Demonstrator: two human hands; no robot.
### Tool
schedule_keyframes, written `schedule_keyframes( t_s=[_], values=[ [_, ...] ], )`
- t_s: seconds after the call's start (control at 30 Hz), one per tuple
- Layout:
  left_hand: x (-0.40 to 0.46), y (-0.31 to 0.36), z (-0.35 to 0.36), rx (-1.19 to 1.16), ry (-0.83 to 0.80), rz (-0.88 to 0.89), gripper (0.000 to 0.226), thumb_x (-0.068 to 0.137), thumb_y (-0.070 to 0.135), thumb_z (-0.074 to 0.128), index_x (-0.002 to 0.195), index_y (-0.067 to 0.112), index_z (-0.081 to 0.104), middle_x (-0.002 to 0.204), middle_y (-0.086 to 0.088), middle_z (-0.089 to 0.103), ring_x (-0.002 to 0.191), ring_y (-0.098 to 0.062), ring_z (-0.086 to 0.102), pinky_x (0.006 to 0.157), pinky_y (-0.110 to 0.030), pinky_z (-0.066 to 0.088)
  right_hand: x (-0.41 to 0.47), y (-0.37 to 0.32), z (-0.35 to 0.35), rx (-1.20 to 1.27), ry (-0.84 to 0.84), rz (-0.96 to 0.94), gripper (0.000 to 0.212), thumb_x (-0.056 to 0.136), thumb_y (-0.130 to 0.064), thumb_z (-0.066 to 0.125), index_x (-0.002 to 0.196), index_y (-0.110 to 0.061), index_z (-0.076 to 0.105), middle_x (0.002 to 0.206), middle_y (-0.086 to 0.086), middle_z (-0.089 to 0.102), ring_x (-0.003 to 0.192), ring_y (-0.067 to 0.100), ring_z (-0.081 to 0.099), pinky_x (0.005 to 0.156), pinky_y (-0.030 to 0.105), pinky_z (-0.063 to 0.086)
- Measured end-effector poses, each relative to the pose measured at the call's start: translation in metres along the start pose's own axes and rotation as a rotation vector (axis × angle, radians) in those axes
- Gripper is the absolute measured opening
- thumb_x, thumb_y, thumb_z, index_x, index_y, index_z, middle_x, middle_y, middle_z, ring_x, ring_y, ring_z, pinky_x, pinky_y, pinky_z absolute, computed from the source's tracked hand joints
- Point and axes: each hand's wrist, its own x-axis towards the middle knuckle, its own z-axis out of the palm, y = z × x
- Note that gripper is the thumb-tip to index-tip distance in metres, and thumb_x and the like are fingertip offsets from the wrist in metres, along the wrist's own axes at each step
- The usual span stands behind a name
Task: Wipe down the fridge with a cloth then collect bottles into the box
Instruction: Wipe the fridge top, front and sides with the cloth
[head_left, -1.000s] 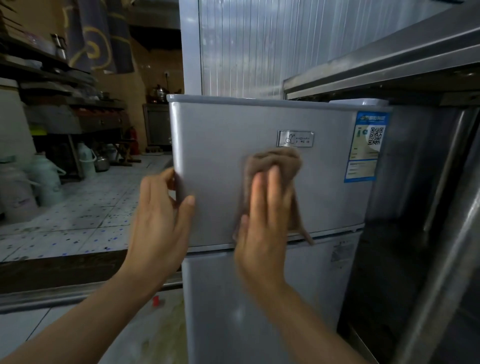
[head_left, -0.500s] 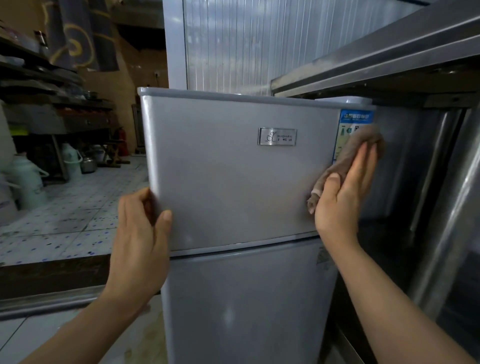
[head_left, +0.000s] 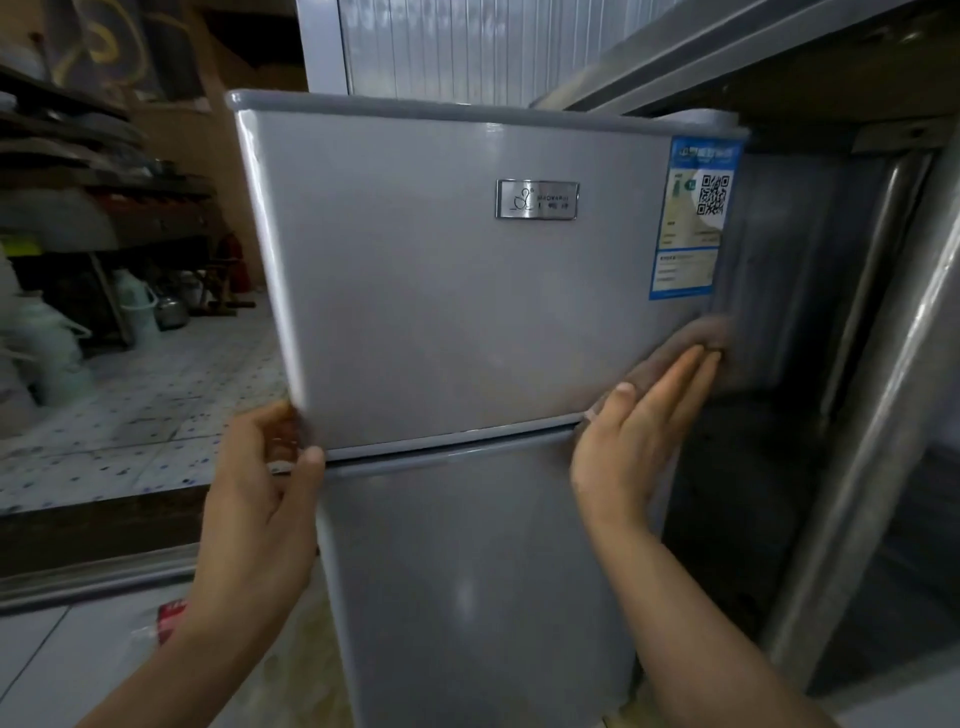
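A: Fridge (head_left: 447, 312), centre of frame, upper door half wiped by the look of it.
B: Left hand (head_left: 260, 483) at lower left, curled round the door's bottom corner, steadying.
A: Right hand (head_left: 639, 415) right of centre, straight and pressed flat (no pinch) on the cloth (head_left: 696, 338), low on the door's right edge.
B: Best to press evenly, overlap strokes, skirt the sticker (head_left: 691, 218). No bottles or box in view.

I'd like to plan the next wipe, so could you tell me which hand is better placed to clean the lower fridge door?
Right hand: it presses the cloth just above the lower door.
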Motion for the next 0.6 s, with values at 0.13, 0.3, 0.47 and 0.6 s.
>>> schedule_keyframes(
  t_s=[0.13,0.3,0.47,0.6],
  values=[
    [0.002,-0.001,-0.001,0.025,0.015,-0.042,0.014,0.095,0.015,0.048,0.107,0.022,0.046,0.093,0.018,0.052,0.071,0.013,0.051,0.057,-0.013,0.034,-0.067,-0.023,0.017,-0.017,-0.101,-0.261,0.065,0.093,-0.023,0.035,0.149,0.001,0.013,0.157,0.020,0.007,0.146,0.033,0.008,0.119,0.042,0.007],
    [0.004,-0.005,-0.004,0.026,-0.015,0.001,0.015,0.094,0.013,0.050,0.106,0.021,0.046,0.095,0.015,0.054,0.070,0.020,0.053,0.049,-0.002,0.041,-0.076,-0.012,0.010,-0.129,-0.237,-0.511,0.063,0.097,-0.039,0.033,0.150,-0.011,0.013,0.157,0.009,0.007,0.144,0.038,0.013,0.118,0.044,0.012],
    [0.007,-0.012,-0.005,0.005,-0.027,0.020,0.016,0.093,0.012,0.051,0.104,0.023,0.047,0.096,0.012,0.054,0.074,0.017,0.052,0.057,0.001,0.039,-0.003,0.045,-0.009,-0.116,-0.118,-0.316,0.062,0.096,-0.032,0.033,0.150,-0.004,0.017,0.157,0.017,0.012,0.145,0.034,0.014,0.120,0.038,0.011],
    [0.009,-0.015,-0.006,-0.024,-0.027,0.024,0.018,0.091,0.010,0.054,0.099,0.024,0.047,0.091,0.012,0.051,0.078,0.011,0.050,0.061,-0.001,0.039,0.004,0.037,-0.007,-0.023,-0.102,-0.067,0.065,0.095,-0.025,0.032,0.151,-0.006,0.005,0.159,0.014,-0.002,0.147,0.024,0.002,0.118,0.024,0.001]
  ],
)
